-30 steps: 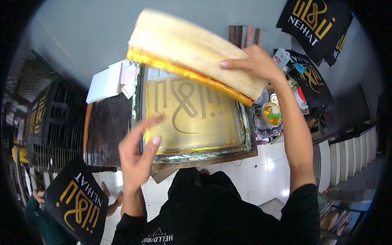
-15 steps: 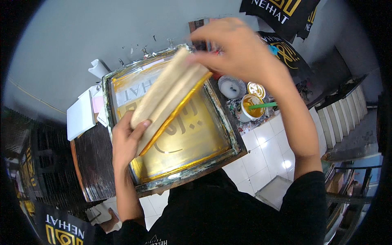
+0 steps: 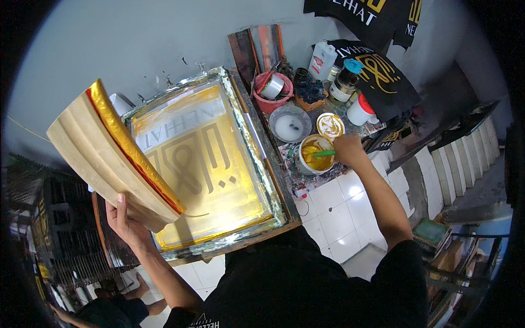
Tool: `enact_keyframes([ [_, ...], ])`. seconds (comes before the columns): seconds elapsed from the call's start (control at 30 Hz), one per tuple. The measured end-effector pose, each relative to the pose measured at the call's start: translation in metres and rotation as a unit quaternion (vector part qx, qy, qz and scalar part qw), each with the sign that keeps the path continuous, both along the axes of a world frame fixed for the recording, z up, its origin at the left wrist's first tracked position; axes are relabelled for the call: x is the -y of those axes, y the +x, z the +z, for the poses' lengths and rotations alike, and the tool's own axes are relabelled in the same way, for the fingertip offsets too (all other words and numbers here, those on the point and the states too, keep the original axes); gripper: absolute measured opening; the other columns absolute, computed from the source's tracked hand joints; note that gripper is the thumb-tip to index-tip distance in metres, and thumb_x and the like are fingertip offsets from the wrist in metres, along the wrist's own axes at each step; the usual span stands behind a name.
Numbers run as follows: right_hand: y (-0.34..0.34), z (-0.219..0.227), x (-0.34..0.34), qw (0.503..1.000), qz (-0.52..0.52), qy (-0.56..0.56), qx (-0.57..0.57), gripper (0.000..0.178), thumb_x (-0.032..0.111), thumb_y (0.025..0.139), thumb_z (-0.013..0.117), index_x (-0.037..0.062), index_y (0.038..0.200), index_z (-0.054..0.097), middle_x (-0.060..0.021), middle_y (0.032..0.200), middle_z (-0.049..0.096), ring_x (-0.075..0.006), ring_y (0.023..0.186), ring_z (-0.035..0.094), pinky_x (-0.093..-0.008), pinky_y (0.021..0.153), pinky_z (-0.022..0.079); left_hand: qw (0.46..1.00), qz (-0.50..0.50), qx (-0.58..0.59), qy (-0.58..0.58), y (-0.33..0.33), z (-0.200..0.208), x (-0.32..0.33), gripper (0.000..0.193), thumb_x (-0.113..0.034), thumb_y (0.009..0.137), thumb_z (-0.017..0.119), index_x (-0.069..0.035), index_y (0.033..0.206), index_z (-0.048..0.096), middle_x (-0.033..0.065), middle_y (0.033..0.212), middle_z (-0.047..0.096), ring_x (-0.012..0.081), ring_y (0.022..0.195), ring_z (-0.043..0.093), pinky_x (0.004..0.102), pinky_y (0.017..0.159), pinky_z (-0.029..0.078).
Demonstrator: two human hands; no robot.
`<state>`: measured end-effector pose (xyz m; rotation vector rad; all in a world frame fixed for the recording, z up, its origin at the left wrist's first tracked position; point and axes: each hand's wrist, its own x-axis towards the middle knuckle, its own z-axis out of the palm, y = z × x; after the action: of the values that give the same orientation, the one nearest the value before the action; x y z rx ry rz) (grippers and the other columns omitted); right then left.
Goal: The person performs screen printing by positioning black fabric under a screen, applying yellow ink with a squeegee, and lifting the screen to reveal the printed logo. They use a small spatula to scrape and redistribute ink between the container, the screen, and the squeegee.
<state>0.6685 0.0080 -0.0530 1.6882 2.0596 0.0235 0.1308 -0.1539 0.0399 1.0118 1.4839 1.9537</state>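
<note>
A wooden squeegee (image 3: 117, 158) is raised at a tilt over the left side of a screen-printing frame (image 3: 257, 158). Wet gold ink coats its blade edge. Its lower end is gripped by my left hand (image 3: 131, 224), thumb on the wood. Gold ink also covers much of the frame's mesh (image 3: 235, 202), where dark lettering shapes show. To the right of the frame, my right hand (image 3: 350, 150) is closed on the green handle (image 3: 324, 153) of a stirring tool. The tool's other end sits in gold ink inside a white tub (image 3: 301, 162).
Around the tub stand an ink-smeared lid (image 3: 331, 126), a bowl of white paste (image 3: 290, 127), a pink bucket (image 3: 272, 94), a dark jar with blue cap (image 3: 345, 82) and a red-lidded tub (image 3: 360, 111). Black printed shirts (image 3: 377, 82) lie behind. Another person (image 3: 112, 310) is at lower left.
My right hand has left the squeegee's upper end and moved right and down to the green handle. My left hand has swung the squeegee left, off the middle of the frame.
</note>
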Motion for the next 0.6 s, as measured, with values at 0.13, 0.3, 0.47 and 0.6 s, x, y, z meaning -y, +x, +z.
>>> enact_keyframes([
  [0.13,0.003,-0.007,0.005,0.996,0.028,0.032,-0.083,0.019,0.019,0.075,0.075,0.0053,0.088,0.075,-0.0185,0.091,0.075,-0.0330,0.086,0.074,-0.0473,0.076,0.058,0.998,0.015,0.061,0.021,0.032,-0.002,0.005,0.037,-0.016,0.097,0.065,0.003,0.128,0.060,0.0113,0.119,0.066,0.0175,0.109,0.061,0.0332,0.098,0.045],
  [0.3,-0.026,0.018,0.021,0.987,0.028,0.041,-0.151,0.020,0.019,0.074,0.075,0.0032,0.086,0.075,-0.0201,0.089,0.073,-0.0353,0.087,0.073,-0.0469,0.077,0.059,0.993,0.015,0.113,0.014,0.066,-0.002,-0.007,0.035,-0.016,0.098,0.064,0.003,0.128,0.059,0.0103,0.119,0.066,0.0174,0.111,0.061,0.0323,0.097,0.045],
  [0.47,0.005,0.071,0.029,0.980,-0.046,0.064,-0.181,0.030,0.029,0.074,0.078,0.0003,0.083,0.074,-0.0202,0.086,0.072,-0.0376,0.084,0.072,-0.0471,0.074,0.057,0.992,0.018,0.123,0.033,0.091,-0.002,-0.016,0.036,-0.017,0.098,0.065,0.003,0.127,0.059,0.0111,0.119,0.066,0.0177,0.109,0.063,0.0329,0.097,0.048],
  [0.6,0.054,0.085,0.036,0.954,-0.090,0.028,-0.286,0.031,0.030,0.074,0.081,0.0002,0.081,0.074,-0.0170,0.078,0.071,-0.0304,0.071,0.071,-0.0433,0.067,0.055,0.991,0.000,0.127,0.028,0.114,-0.008,-0.028,0.035,-0.019,0.096,0.067,0.003,0.123,0.062,0.0115,0.116,0.068,0.0192,0.108,0.063,0.0349,0.098,0.048],
])
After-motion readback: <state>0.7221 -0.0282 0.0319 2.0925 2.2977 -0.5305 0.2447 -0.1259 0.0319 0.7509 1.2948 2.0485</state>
